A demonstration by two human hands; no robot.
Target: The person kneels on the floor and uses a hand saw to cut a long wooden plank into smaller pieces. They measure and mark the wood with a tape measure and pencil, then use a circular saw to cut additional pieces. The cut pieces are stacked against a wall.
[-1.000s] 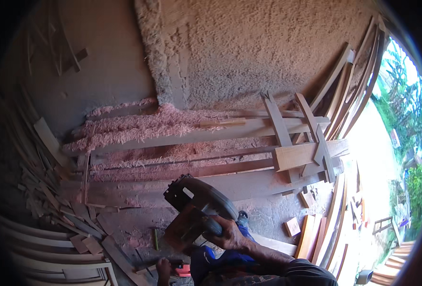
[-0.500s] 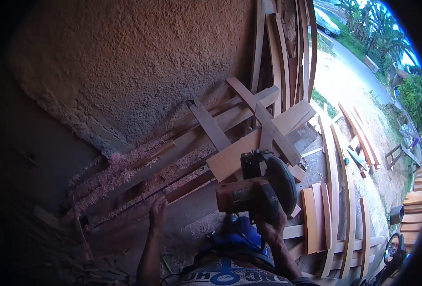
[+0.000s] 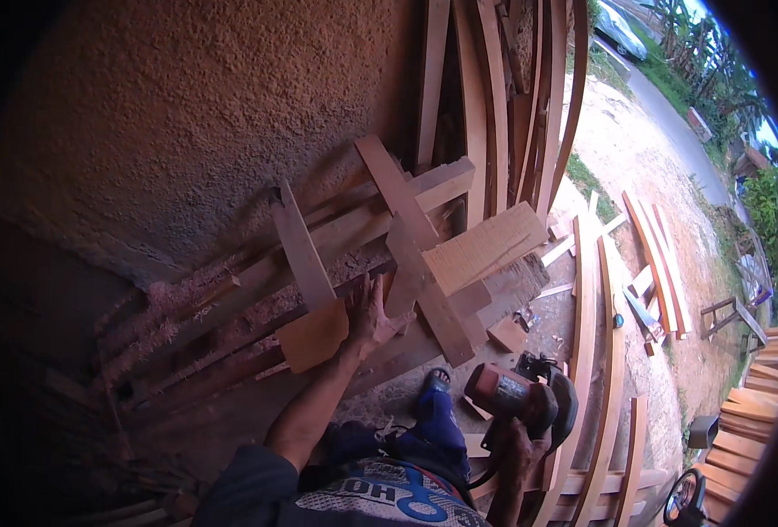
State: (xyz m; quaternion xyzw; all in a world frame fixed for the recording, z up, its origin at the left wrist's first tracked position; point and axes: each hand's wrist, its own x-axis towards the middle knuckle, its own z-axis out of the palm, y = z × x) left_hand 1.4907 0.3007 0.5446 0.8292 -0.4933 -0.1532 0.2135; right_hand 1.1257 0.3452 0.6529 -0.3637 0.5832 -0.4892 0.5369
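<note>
My right hand (image 3: 522, 450) grips the handle of a circular saw (image 3: 513, 393), held low on the right beside the stacked boards. Its motor housing points left, and the dark round guard is on the right. My left hand (image 3: 373, 314) lies across a wide light board (image 3: 314, 335) with its fingers apart. The wide board slants up to the right, beneath a crossing brown plank (image 3: 441, 318). Another narrow plank (image 3: 303, 250) lies across the timbers, left of my left hand. Part of the wide board is hidden by my hand and the crossing plank.
Long boards (image 3: 485, 105) lean upright against the rough wall (image 3: 231, 114). Long strips (image 3: 613, 351) lie on the ground to the right, near a handsaw (image 3: 644, 314). Pink shavings (image 3: 173, 309) cover the timbers at left. My shoe (image 3: 438, 379) stands below the wood.
My left hand has moved up and right onto the wide board. The circular saw in my right hand has gone down and right, away from the wood. The view has shifted.
</note>
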